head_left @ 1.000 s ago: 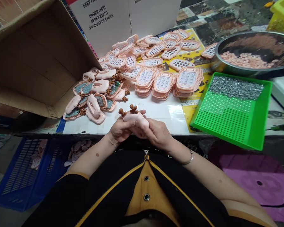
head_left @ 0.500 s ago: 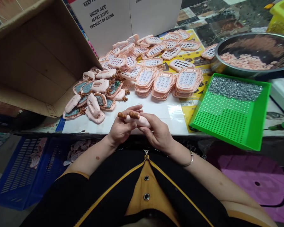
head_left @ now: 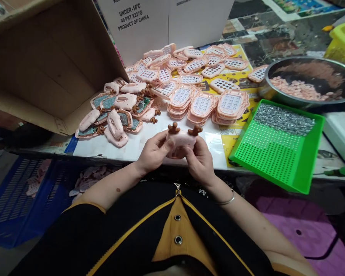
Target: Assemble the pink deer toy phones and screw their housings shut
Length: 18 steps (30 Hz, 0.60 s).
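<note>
Both hands are curled around the pink toy shell (head_left: 180,142), left hand (head_left: 153,153) gripping one side, right hand (head_left: 199,161) the other. It sits upright, two brown antlers (head_left: 174,128) on top, just left of the green tray (head_left: 278,147), above the desk (head_left: 138,143) edge.

A bare white strip of the table (head_left: 149,143) lies just in front of the hands, open for a reach forward. Left of it a heap of pink shells (head_left: 115,117) blocks the way, with a cardboard box (head_left: 46,69) behind. Ahead, stacks of keypad covers (head_left: 201,103) crowd the middle. To the right, a green tray (head_left: 276,153) overhangs the table edge, a metal bowl (head_left: 307,82) beyond it.
</note>
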Motion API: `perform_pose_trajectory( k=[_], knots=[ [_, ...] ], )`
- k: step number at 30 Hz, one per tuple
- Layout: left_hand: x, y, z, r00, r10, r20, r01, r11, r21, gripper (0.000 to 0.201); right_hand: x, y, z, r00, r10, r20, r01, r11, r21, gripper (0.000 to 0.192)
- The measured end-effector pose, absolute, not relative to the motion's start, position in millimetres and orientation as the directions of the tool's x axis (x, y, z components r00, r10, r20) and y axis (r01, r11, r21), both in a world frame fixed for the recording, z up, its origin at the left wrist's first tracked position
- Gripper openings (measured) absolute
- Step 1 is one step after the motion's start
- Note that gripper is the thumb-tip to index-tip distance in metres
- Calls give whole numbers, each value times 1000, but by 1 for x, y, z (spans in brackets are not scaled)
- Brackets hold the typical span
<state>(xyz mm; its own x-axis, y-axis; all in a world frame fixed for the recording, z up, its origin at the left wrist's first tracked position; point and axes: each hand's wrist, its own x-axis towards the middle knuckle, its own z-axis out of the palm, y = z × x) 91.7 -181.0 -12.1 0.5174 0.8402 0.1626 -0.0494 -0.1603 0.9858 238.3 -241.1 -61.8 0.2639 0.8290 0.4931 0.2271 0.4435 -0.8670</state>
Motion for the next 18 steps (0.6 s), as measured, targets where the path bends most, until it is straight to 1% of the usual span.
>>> perform_pose_trajectory(
  k=[2,4,6,7,9,11,13,14,16,18],
  knots=[
    [92,-184,-11,484,822,302,73,-381,921,49,234,-242,-72,308,846,436,102,426,-899,34],
    [93,-186,-7,483,743,463,145,-590,795,38,226,-243,-79,337,872,354,-45,390,-920,38],
    [95,-186,-2,515,653,555,183,-716,674,30,217,-243,-81,353,903,243,-226,335,-915,41],
    [96,-184,0,537,628,564,197,-743,640,28,214,-243,-80,347,920,180,-319,296,-900,42],
    [96,-181,2,572,626,530,229,-742,629,31,210,-242,-76,315,947,62,-473,213,-855,41],
    [94,-178,-1,587,648,485,271,-722,637,44,211,-240,-72,295,955,-35,-573,147,-806,43],
    [91,-177,-6,602,655,456,325,-723,610,57,214,-238,-68,288,950,-118,-630,95,-771,49],
    [89,-178,-8,611,650,453,356,-736,576,60,216,-237,-67,275,949,-154,-650,65,-757,52],
    [89,-181,-11,617,631,470,405,-767,497,57,216,-236,-66,228,952,-206,-679,4,-734,57],
    [91,-184,-12,611,614,500,435,-788,436,51,215,-236,-66,192,955,-225,-698,-28,-715,59]
  ],
)
